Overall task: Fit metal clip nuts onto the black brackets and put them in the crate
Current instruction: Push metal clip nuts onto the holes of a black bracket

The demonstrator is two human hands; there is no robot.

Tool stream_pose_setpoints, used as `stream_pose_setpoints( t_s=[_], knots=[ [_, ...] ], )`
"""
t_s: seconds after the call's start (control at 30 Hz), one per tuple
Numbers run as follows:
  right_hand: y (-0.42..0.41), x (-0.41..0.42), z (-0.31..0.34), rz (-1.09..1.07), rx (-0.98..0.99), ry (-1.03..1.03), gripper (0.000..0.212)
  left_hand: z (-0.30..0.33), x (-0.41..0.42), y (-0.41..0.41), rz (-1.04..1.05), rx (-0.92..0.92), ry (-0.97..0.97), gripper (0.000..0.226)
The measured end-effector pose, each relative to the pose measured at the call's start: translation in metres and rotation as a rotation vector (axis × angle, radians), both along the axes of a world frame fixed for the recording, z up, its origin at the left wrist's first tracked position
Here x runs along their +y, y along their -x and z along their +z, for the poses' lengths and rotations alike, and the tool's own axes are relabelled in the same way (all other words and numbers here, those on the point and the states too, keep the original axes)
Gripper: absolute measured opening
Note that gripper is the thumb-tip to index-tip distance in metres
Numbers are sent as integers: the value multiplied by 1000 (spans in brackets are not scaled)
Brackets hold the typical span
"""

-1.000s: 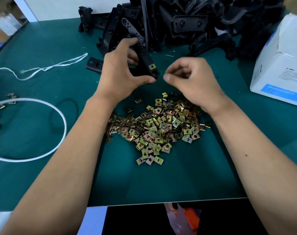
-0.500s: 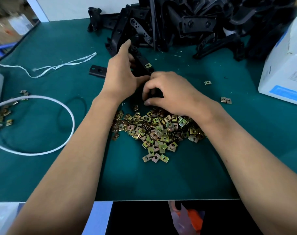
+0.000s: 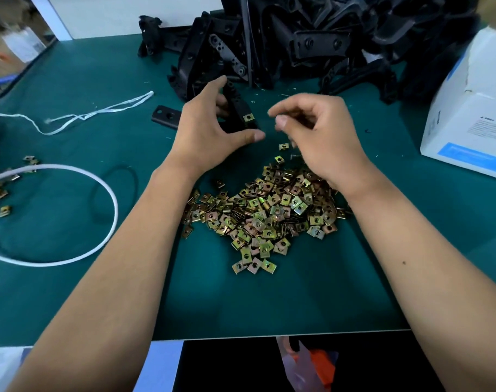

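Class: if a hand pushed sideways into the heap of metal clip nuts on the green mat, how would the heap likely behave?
The clip nuts lie loose and overlapping, so the heap would probably scatter rather than slide as one. They look flat and square, so unlikely to roll. Being small and thin, each is likely light, and strays already lie near the right hand.

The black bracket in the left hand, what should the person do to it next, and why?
Probably bring the right hand across to the bracket and push on another clip nut. The left hand holds the bracket, one clip nut already sits on it, and the right fingers are pinched as if around a nut, though blur hides it.
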State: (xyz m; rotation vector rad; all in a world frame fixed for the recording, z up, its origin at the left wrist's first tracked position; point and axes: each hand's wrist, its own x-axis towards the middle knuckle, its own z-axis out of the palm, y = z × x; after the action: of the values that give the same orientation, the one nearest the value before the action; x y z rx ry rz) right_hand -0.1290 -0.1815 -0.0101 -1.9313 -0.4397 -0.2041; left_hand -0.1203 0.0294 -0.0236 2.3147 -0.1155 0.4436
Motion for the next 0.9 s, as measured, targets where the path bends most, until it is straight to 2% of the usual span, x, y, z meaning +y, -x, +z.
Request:
stream_pose_setpoints(
  t_s=[0.17,0.27,0.43,0.57,0.9],
  knots=[
    [-6,-3,-5,-77,228,-363,16,5,-11,6,-162,-62,-11,112],
    [-7,-4,-5,-60,277,-493,15,6,-17,8,-236,-82,-12,111],
    [-8,-2,-5,-81,284,-496,3,5,-24,10,-296,-111,-8,112],
    [-9,-3,-7,-140,257,-446,23,5,-27,11,-322,-138,-21,111],
    [-11,-2,-9,-164,246,-450,25,6,-33,14,-369,-138,-30,110]
  ],
)
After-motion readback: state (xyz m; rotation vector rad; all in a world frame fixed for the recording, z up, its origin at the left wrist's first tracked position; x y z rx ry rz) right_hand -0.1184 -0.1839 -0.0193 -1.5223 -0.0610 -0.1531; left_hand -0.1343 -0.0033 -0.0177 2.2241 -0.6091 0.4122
